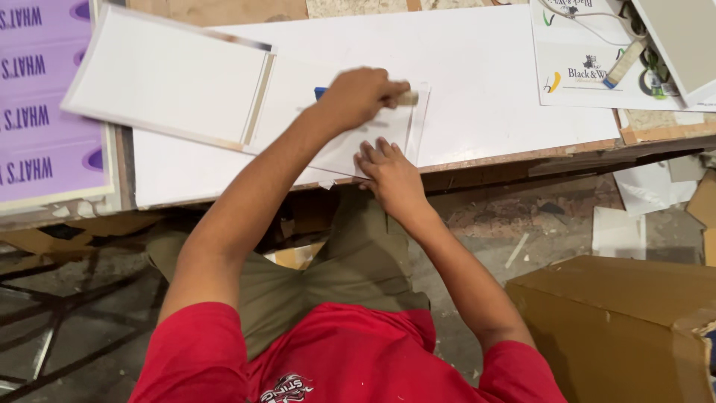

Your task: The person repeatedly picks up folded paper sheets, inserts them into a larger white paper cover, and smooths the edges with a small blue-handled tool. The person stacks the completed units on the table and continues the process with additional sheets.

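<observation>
My left hand is closed around a small beige block, pressing it on a small white sheet that lies on the big white board. A blue edge shows just behind that hand. My right hand lies flat with its fingers spread on the sheet's near edge, at the table's front edge. It holds nothing.
A white framed panel lies tilted at the left, beside purple printed sheets. Printed paper and a handled tool sit at the top right. On the floor at the lower right are a cardboard box and paper scraps.
</observation>
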